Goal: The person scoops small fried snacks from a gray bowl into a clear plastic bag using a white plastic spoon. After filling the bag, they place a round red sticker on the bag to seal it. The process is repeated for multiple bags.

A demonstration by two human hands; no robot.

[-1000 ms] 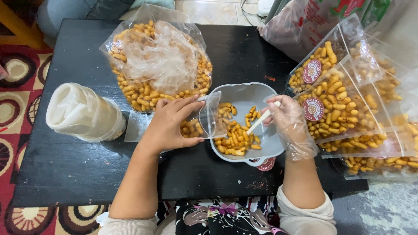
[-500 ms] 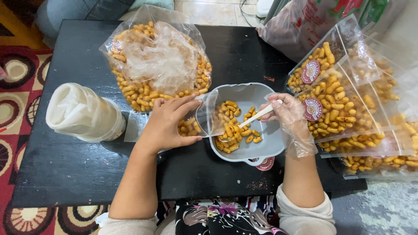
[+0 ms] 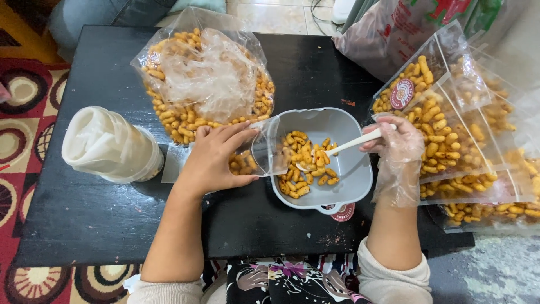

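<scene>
Head view — left hand point(image 3: 211, 160) holding clear pouch point(image 3: 264, 149), gloved right hand point(image 3: 396, 149) spooning snacks point(image 3: 306, 163)

Surface point(image 3: 84, 219): black, rectangular, standing on a patterned red rug point(image 3: 22, 112) at left and grey floor at right.

Directly on it: large clear bag of golden snack pieces point(image 3: 205, 79), far centre. White roll of plastic bags point(image 3: 109, 145), left, lying on its side. Grey square bowl point(image 3: 343, 169), centre, partly filled with the same pieces. Row of filled small packets point(image 3: 450, 135), overlapping, along the right edge. Round red sticker point(image 3: 343, 213) just under the bowl's near rim.
</scene>
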